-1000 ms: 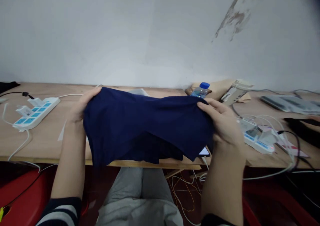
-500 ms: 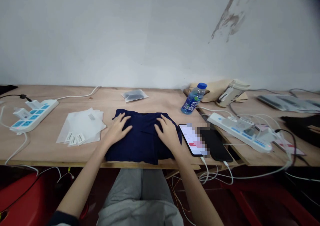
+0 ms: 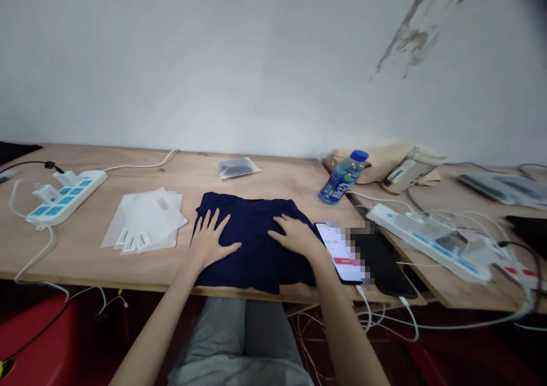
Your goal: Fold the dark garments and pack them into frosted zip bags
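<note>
A dark navy pair of shorts point(image 3: 254, 243), possibly underwear, lies spread at the front edge of the table. On its left part rests my left hand point(image 3: 209, 241), palm down with the fingers spread. Over the right part lies my right hand point(image 3: 297, 237), its fingers stretched and a little bent, pressing on the cloth. Neither hand grips anything. To the left is a stack of frosted plastic bags point(image 3: 147, 218) with several small white labels point(image 3: 134, 241) on it. Behind the shorts lies a flat clear packet point(image 3: 236, 167) with something dark inside.
Right of the shorts lie a lit phone point(image 3: 342, 255) and a dark phone point(image 3: 384, 263), both cabled. Beyond stand a blue-capped bottle point(image 3: 342, 178) and a tilted coffee cup point(image 3: 412, 169). Power strips point(image 3: 427, 243) with loose cables flank the work area. A red stool point(image 3: 38, 340) is below left.
My left hand has slid down the cloth and spread its fingers wider. My right hand now lies flatter, its forearm turned more to the right. The whole view has shifted slightly.
</note>
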`<state>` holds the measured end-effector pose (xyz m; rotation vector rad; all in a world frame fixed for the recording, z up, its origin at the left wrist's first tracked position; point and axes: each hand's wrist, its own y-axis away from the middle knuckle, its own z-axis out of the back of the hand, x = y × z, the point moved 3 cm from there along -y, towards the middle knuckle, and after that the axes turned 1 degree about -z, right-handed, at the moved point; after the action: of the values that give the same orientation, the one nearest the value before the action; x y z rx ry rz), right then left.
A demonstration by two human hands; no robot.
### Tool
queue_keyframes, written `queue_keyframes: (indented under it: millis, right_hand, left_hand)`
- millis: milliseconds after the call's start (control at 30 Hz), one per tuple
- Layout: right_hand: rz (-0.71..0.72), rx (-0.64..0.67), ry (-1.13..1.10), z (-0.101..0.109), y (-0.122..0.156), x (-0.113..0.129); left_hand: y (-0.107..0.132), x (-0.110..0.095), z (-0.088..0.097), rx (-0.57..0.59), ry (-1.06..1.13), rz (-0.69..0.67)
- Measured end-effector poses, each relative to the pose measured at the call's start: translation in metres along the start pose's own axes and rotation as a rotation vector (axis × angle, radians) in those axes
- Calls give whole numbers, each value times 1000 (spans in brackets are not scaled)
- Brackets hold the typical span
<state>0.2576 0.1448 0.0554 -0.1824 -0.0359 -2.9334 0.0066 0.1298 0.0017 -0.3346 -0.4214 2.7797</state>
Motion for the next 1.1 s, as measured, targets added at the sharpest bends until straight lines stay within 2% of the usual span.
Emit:
queue_keyframes:
  millis: [100, 167, 267, 367, 500, 600, 733, 867, 933, 1000, 1100]
  right_hand:
    - [85, -143, -50, 28, -42, 18]
    - [148, -154, -88, 33, -79, 38]
    - [199, -158, -88, 25, -133, 70]
    - [180, -200, -80, 10, -170, 92]
    - [141, -226, -89, -5, -195, 103]
    - [127, -231, -112, -9, -204, 104]
    - [117, -286, -162, 4, -207, 98]
    - [120, -423, -252, 45, -192, 83]
    - [160, -578, -379, 77, -170, 74]
    - [215, -720, -453, 110, -136, 70]
    - [217, -797, -337, 147, -72, 74]
  left_hand:
    - [0, -1, -2, -14, 19, 3]
    - [0, -1, -2, -23, 34, -1]
    - [0, 0, -2, -37, 59, -12]
    - [1, 0, -3, -44, 80, -14]
    - [1, -1, -2, -39, 90, -6]
    - [0, -2, -1, -34, 94, -3]
    - [0, -2, 1, -42, 102, -2]
    - [0, -1, 0, -63, 122, -4]
    - [0, -1, -1, -69, 145, -3]
    - [0, 0, 0, -82, 185, 5]
    - [-2, 4, 8, -177, 309, 48]
